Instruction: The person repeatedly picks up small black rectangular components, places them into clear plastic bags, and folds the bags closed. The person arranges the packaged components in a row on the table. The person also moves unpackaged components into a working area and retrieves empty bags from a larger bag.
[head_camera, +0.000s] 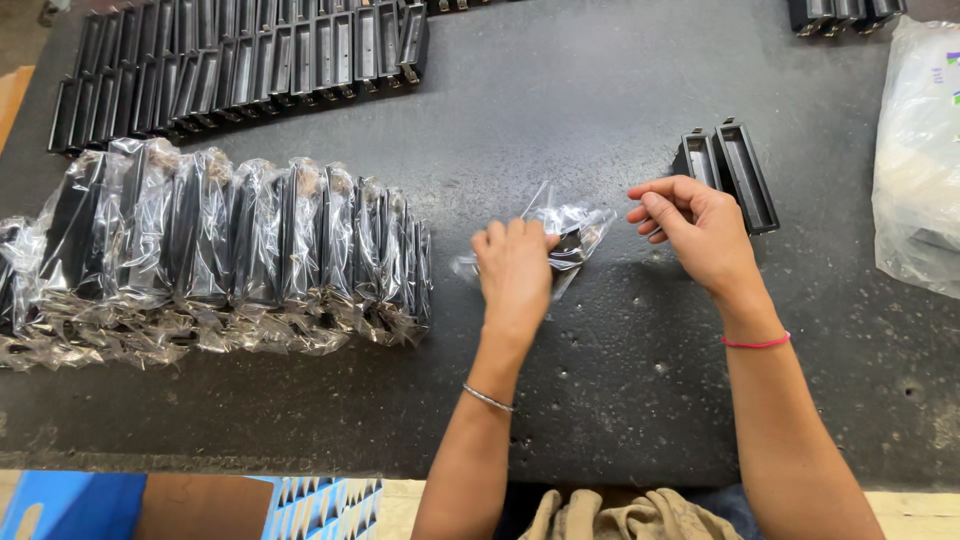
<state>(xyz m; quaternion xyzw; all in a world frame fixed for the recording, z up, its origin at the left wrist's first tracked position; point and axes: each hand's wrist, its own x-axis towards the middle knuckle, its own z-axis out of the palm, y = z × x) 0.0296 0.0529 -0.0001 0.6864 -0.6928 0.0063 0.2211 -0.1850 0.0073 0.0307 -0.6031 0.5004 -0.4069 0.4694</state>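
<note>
My left hand (514, 268) grips a clear plastic bag (578, 228) with a black part inside it, lying on the dark work table (600, 390). My right hand (694, 222) hovers just right of the bag with fingers curled and apart, holding nothing. Two bare black rectangular plastic parts (733, 172) lie side by side right behind my right hand.
A row of bagged black parts (230, 250) stands at the left. Behind it, rows of unbagged black parts (240, 65) fill the far left. More black parts (845, 14) sit at the far right corner. A white plastic sack (918, 150) lies at the right edge.
</note>
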